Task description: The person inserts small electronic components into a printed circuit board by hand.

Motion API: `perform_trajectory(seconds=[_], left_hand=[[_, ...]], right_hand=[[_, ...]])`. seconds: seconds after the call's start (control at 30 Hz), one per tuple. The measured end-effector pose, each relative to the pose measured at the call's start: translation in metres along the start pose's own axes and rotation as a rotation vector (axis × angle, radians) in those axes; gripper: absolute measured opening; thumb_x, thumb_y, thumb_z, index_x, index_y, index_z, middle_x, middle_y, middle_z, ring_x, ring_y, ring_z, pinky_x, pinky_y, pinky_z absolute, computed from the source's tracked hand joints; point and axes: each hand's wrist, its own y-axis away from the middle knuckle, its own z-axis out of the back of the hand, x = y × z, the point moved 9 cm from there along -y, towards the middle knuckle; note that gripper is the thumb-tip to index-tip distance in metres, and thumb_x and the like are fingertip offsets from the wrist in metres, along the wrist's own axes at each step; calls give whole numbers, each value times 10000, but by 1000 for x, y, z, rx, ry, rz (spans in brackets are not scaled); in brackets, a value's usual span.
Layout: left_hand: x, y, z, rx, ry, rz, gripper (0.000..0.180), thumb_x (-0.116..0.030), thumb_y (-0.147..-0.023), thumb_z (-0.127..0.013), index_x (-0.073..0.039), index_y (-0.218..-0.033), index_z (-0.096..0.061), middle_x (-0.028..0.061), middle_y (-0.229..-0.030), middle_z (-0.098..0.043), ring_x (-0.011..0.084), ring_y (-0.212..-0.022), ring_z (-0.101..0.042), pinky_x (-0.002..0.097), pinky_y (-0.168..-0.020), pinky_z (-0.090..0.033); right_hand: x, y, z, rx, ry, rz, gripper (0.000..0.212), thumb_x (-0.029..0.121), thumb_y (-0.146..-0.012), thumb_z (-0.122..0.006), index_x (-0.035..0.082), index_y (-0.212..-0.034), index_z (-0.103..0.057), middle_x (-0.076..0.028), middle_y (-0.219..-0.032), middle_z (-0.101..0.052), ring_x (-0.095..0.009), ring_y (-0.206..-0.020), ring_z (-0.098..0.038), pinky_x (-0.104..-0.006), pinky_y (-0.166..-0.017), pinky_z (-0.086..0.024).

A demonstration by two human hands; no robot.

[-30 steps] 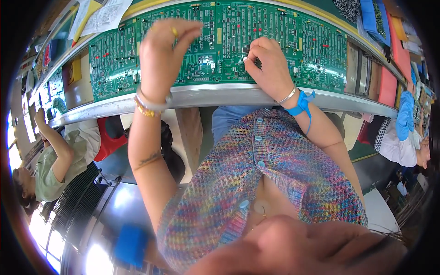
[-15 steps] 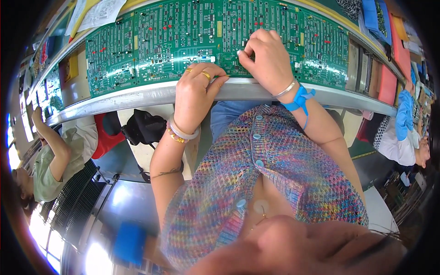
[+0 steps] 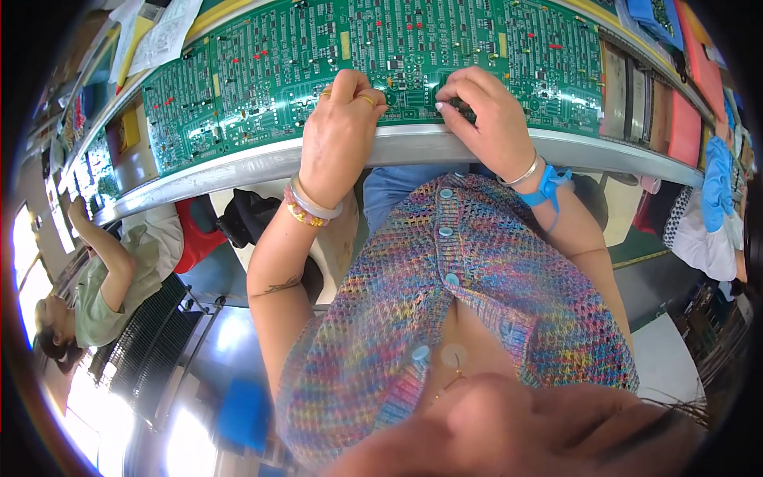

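Observation:
Both hands are over a long row of green circuit boards [image 3: 262, 119] crowded with small chips and red, yellow and white parts. My left hand [image 3: 340, 139], with gold rings, is curled at the boards' front part. Its fingers are bent together in a pinch, and the knuckles hide whatever they hold. To its right, my right hand [image 3: 494, 123] reaches onto the boards from the front edge, a blue wrist strap [image 3: 548, 191] on its wrist. Its thumb and forefinger close together at the board surface; anything between them is too small to make out.
A metal rail [image 3: 230, 168] runs along the boards' front edge. Paper sheets [image 3: 163, 36] lie at the back left. A pink-red strip [image 3: 685, 139] stands at the right. A person in a green shirt [image 3: 111, 270] sits at left; another in a blue sleeve [image 3: 718, 183] works at right.
My left hand has moved from the front edge farther over the boards, its fingers now bent. My right hand has come nearer the front edge and a little right. The view has shifted slightly.

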Motion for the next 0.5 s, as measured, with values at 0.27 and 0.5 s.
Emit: perform_trajectory(seconds=[0.27,0.5], left_hand=[[-4,-2,0,-7,-80,-26,86,-80,-725,-667,-34,-757,-601,62,-894,-507,242,-780,-584,339,-610,-514],[-5,2,2,39,-155,-59,105,-101,-724,-683,-42,-779,-617,53,-906,-517,230,-773,-591,338,-616,-513]], right_hand=[[0,-3,-1,-8,-9,26,101,107,-748,-654,77,-818,-588,-46,-877,-561,-249,-819,-569,-345,-655,-475],[12,-23,4,35,-65,13,80,118,-768,-640,84,-820,-590,-56,-807,-585,-267,-740,-586,-365,-614,-477]])
